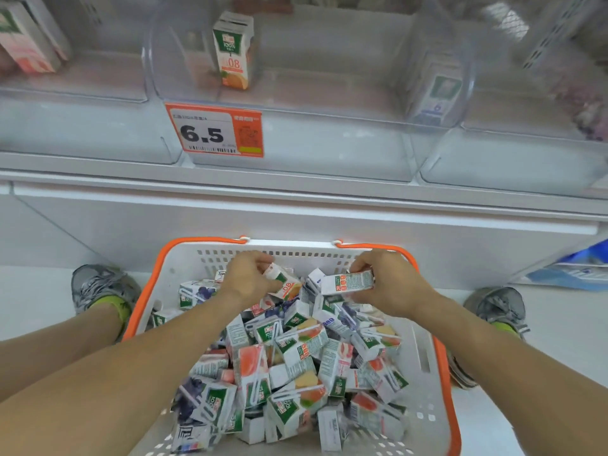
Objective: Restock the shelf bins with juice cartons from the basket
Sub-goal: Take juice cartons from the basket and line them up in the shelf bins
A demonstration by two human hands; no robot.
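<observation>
— Head view, biggest thing first: what's in front of you?

— Your shelf (296, 189) runs across the top, with clear shelf bins (296, 103) side by side. The middle bin holds one upright orange juice carton (233, 51) and wears an orange price tag (215, 130) reading 6.5. A pink carton (28, 37) stands in the left bin, and a blurred carton with a green label (439, 90) in the right part of the middle bin.

— And below?

— Your white basket (424, 353) with the orange rim sits on the floor between your two shoes — left shoe (102, 291), right shoe (500, 307) — and it's heaped with loose juice cartons (296, 373) lying every which way.

— Your hands?

— Both are at the far end of the pile. Your left hand (245, 279) has its fingers curled round a small orange carton (283, 282), tilted. Your right hand (388, 284) pinches a carton lying sideways (347, 283), white side up — its flavour I can't tell.

— Anything else?

— A blue package (579, 269) at the right edge.
</observation>
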